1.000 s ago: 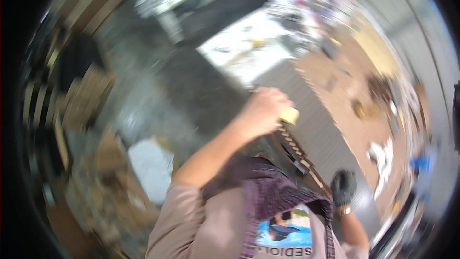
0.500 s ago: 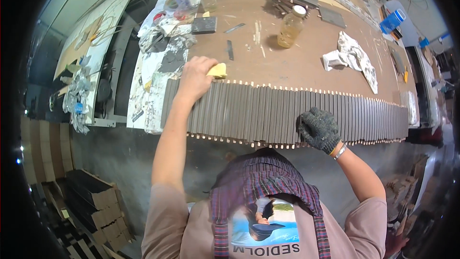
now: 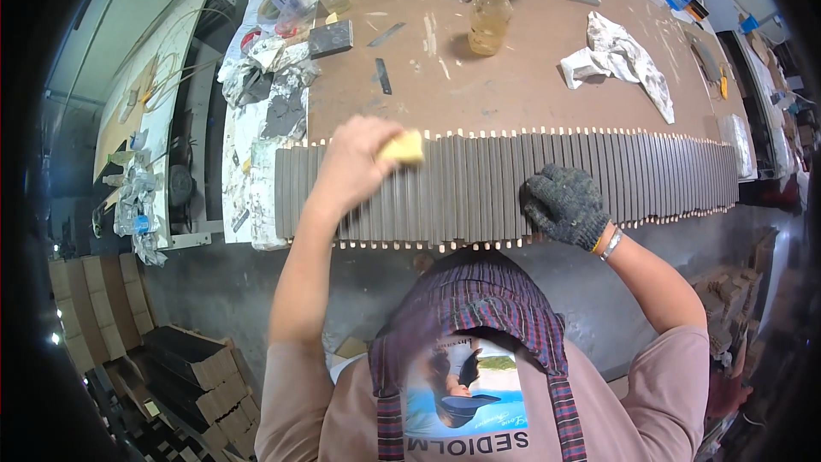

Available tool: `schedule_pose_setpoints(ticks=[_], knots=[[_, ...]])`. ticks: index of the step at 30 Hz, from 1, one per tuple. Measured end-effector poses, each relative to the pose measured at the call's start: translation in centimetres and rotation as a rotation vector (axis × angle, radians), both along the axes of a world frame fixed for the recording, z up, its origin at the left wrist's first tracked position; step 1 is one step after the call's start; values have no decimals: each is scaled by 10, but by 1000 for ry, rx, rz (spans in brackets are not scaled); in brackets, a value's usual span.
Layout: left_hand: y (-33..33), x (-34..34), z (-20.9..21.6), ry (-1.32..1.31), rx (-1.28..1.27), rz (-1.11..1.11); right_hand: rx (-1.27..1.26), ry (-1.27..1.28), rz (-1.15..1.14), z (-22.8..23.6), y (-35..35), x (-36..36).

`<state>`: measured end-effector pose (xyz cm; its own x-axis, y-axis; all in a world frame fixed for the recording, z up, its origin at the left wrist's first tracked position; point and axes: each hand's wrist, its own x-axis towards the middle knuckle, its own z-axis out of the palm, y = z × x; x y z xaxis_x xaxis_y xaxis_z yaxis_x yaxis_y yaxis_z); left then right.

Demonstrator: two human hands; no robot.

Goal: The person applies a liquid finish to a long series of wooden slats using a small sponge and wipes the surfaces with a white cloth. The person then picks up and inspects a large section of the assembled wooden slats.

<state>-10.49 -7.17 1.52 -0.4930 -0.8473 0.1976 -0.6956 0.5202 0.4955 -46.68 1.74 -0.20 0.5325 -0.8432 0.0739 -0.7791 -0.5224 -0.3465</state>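
A long row of several thin grey slats (image 3: pixel 650 180) with pale dowel ends lies side by side along the near edge of a brown workbench (image 3: pixel 513 94). My left hand (image 3: pixel 359 162), bare, presses a yellow sponge (image 3: pixel 402 149) onto the slats near the row's left end. My right hand (image 3: pixel 566 204), in a dark knitted glove, rests flat on the slats right of the middle, fingers spread, holding nothing.
A jar of amber liquid (image 3: pixel 491 14) and a crumpled white rag (image 3: pixel 617 53) sit on the bench behind the row. Cluttered rags, bottles and a dark block (image 3: pixel 330 38) crowd the left end. Stacked cardboard boxes (image 3: pixel 180 368) stand on the floor at lower left.
The view has swung and settled over the bench. My left hand with the sponge moved right along the slats. My gloved right hand stays pressed on the row.
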Motion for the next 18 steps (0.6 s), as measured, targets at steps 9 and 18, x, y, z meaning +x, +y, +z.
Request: schedule_pose_setpoints(ticks=[9,18], knots=[[-42,-17,-23,-31,-96,58,-1,27,-26,2,1,2],[78,10,-13,-53,70,-111,-43,-11,-26,-3,5,3]])
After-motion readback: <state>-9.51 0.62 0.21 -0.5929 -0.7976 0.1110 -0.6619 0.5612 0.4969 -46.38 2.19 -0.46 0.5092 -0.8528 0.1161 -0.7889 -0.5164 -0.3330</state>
